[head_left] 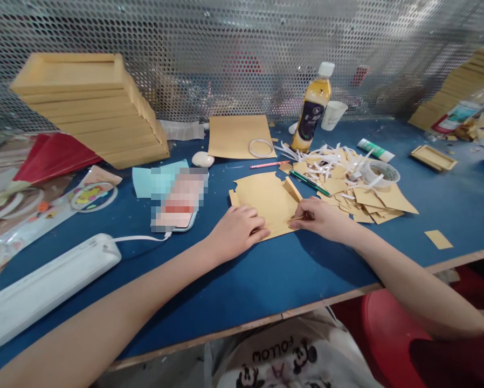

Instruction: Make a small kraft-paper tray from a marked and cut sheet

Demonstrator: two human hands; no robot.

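A tan kraft paper sheet (pixel 262 196) lies on the blue table in front of me, with folded-up flaps along its left and right sides. My left hand (pixel 242 229) rests on its lower left part, fingers laid over the paper and pressing it down. At the lower right corner, my right hand (pixel 317 218) pinches a folded edge of the same sheet between thumb and fingers. Its fingertips partly hide that corner. Just beyond the sheet are a green pen (pixel 310 183) and a pink pencil (pixel 269 164).
Stacked kraft paper trays (pixel 92 108) stand back left. A phone (pixel 181 199) charges from a white power strip (pixel 52 285). Paper scraps (pixel 371 202), a tape roll (pixel 381 173), a drink bottle (pixel 312 110) and a paper cup (pixel 333 116) are to the right. A flat kraft sheet (pixel 236 137) lies behind.
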